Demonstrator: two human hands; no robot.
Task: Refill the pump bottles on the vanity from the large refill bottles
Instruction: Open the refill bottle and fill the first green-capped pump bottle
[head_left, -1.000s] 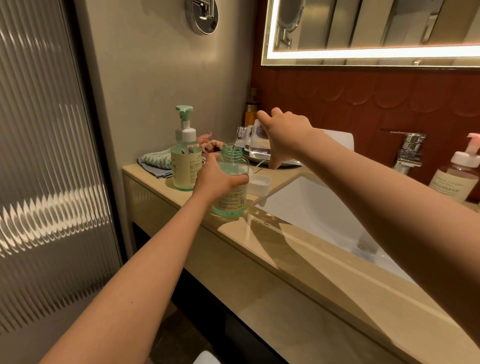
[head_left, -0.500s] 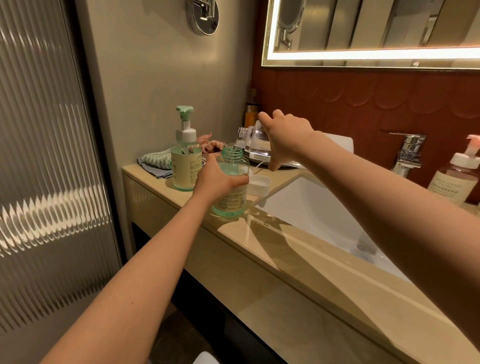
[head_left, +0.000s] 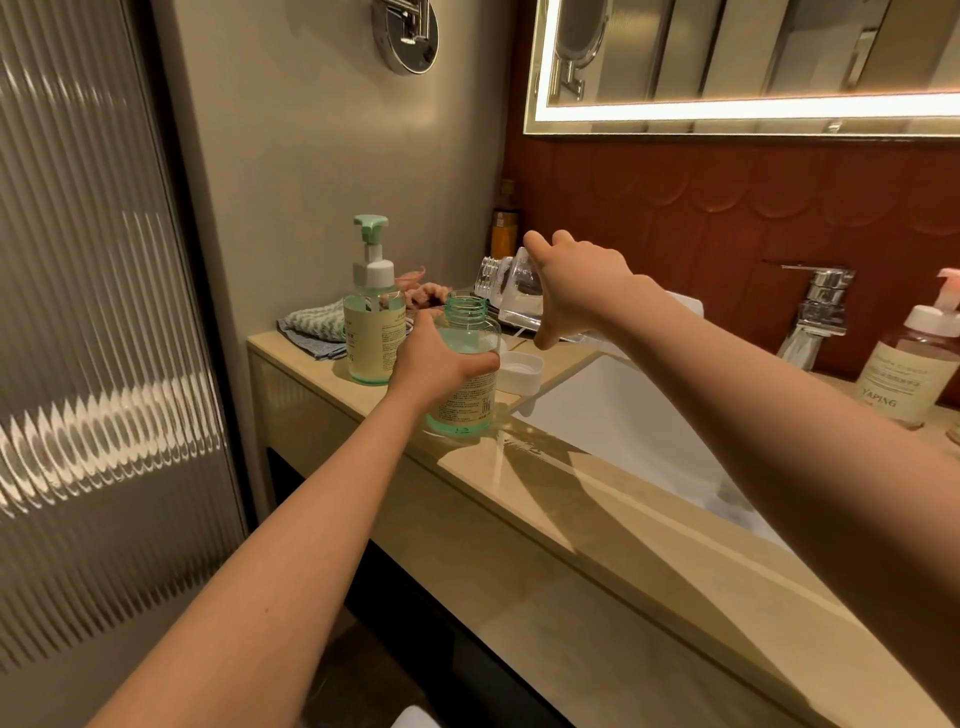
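An open green pump bottle (head_left: 467, 400), its pump off, stands on the vanity counter (head_left: 597, 545) with pale liquid in it. My left hand (head_left: 441, 358) grips it round the middle. My right hand (head_left: 576, 286) holds a clear refill bottle (head_left: 511, 291) tilted on its side, its ribbed neck pointing at the green bottle's mouth. No stream of liquid is visible. A white cap (head_left: 519, 371) lies on the counter just right of the green bottle. A second green bottle (head_left: 371, 322) with its pump on stands to the left.
The white sink basin (head_left: 623, 431) opens to the right of the bottles, with a chrome faucet (head_left: 821, 306) behind it. A pink-pump bottle (head_left: 914, 374) stands at the far right. A folded cloth (head_left: 311, 327) and an amber bottle (head_left: 505, 234) sit by the wall.
My right hand with the clear bottle has shifted only slightly. My left hand stays on the green bottle.
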